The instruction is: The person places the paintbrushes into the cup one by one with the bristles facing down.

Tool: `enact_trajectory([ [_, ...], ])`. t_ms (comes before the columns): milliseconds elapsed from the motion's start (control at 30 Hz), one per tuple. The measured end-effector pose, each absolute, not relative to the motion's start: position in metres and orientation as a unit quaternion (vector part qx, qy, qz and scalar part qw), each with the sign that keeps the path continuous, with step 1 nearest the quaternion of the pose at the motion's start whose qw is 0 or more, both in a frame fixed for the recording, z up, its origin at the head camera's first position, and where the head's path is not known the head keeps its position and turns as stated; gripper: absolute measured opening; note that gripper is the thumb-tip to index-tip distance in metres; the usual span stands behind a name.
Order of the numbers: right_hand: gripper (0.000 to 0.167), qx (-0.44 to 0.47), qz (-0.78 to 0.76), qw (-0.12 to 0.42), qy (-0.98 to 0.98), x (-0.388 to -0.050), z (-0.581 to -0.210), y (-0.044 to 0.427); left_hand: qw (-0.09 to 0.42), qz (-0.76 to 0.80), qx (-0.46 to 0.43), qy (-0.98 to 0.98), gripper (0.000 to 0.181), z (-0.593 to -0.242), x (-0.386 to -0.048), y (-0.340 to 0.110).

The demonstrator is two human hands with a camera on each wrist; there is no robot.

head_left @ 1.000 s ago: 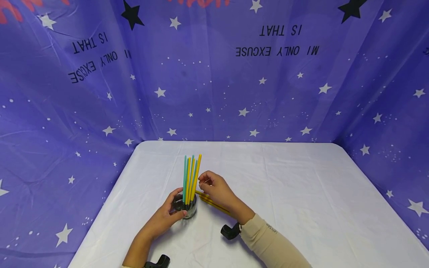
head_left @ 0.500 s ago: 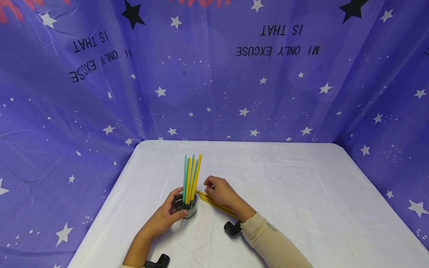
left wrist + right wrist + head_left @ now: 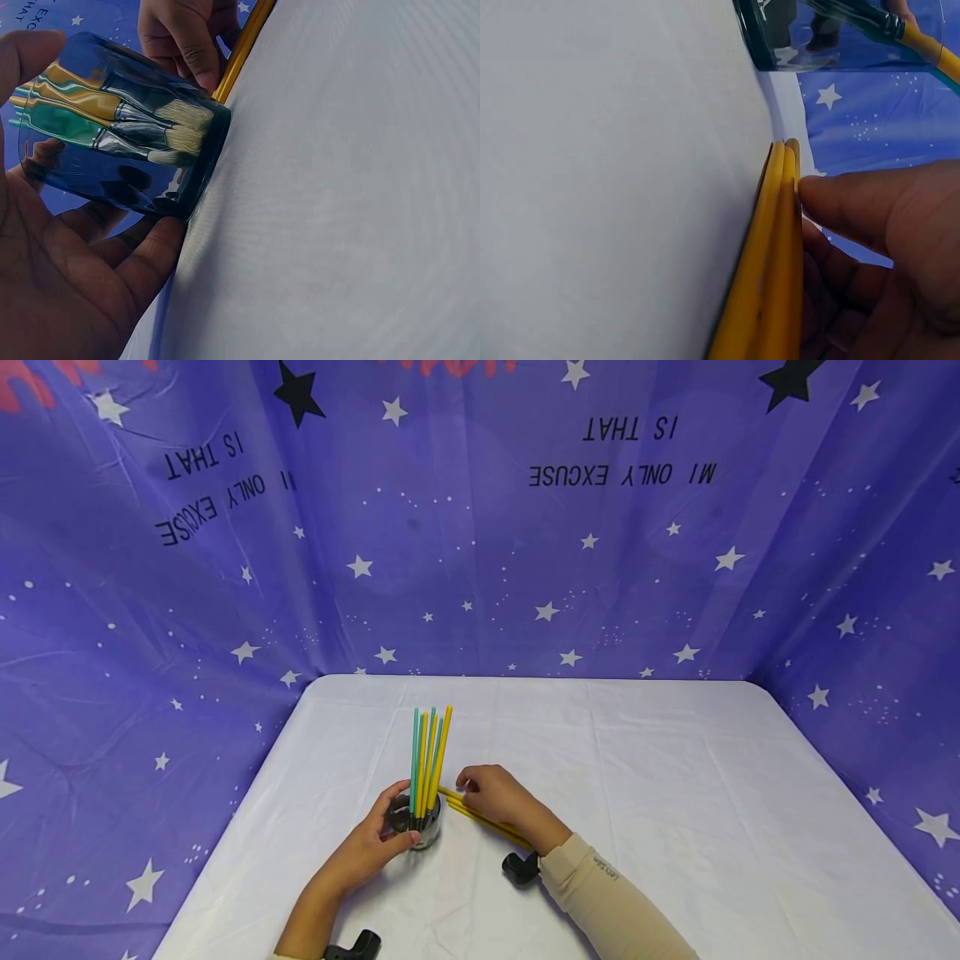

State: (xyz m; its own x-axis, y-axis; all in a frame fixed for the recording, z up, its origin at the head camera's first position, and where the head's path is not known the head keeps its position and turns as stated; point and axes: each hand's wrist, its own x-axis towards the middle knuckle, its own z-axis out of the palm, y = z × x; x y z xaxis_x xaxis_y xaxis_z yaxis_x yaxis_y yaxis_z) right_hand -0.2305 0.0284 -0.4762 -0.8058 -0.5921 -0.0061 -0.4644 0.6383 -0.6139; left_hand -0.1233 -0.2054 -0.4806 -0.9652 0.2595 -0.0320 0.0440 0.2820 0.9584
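Observation:
My left hand [image 3: 367, 847] holds a dark-tinted drinking glass [image 3: 217, 142] between thumb and fingers, near the table's front. Several paintbrushes [image 3: 427, 760] with teal and yellow handles stand in it, bristles down, as the left wrist view shows [image 3: 184, 124]. To the right of the glass, several yellow-handled paintbrushes [image 3: 491, 828] lie side by side on the table. Over them is my right hand [image 3: 498, 795], fingers curled. In the right wrist view its thumb [image 3: 847, 202] meets the edge of one yellow handle [image 3: 791, 225]; whether the fingers pinch it cannot be made out.
A white cloth [image 3: 637, 793] covers the table. Purple star-printed curtains [image 3: 480, 527] rise behind it and at both sides. Black wrist devices [image 3: 521, 867] are strapped to both arms.
My right hand has moved away from the upright brushes, down and slightly right, onto the lying yellow brushes. The left hand and the glass have stayed in place.

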Motion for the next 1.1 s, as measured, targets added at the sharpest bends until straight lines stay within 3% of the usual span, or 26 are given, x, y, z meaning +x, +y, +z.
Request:
enact_trajectory([
  [1100, 0.024, -0.306, -0.308, 0.144, 0.889, -0.232, -0.446, 0.039, 0.089, 0.589, 0.119, 0.794, 0.075, -0.479, -0.122, -0.206],
])
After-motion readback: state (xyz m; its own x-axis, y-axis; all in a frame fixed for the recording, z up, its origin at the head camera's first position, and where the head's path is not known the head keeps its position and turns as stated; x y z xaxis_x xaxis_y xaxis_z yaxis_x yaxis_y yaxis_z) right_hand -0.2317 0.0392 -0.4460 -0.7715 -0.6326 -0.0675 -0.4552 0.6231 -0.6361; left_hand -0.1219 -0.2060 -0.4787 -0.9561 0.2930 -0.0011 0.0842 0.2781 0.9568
